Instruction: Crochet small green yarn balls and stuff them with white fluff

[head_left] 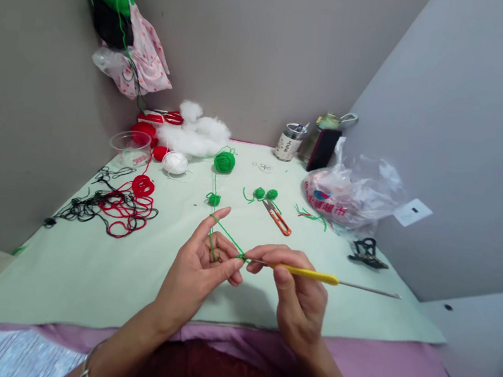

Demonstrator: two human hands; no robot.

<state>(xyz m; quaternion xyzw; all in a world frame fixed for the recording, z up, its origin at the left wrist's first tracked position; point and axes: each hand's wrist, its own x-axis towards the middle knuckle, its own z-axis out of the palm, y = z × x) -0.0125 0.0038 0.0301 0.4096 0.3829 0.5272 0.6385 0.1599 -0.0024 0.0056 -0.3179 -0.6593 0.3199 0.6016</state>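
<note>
My left hand (204, 264) pinches a small bit of green yarn work (242, 256) between thumb and fingers. The green yarn (229, 233) is looped round its raised index finger and runs back toward a green yarn ball (224, 161). In my right hand (295, 291) is a crochet hook (309, 274) with a yellow handle, held like a pen. Its left tip meets the yarn at my left fingertips; the other metal end points right. A small green crocheted piece (213, 199) lies just beyond my left hand.
Orange thread snips (278, 218) lie ahead beside two small green balls (266, 193). Tangled red and black yarn (121, 211) spreads on the left, with white stuffing (196, 134) behind. A plastic bag (349, 193), a phone (324, 150) and a black claw clip (368, 253) are on the right.
</note>
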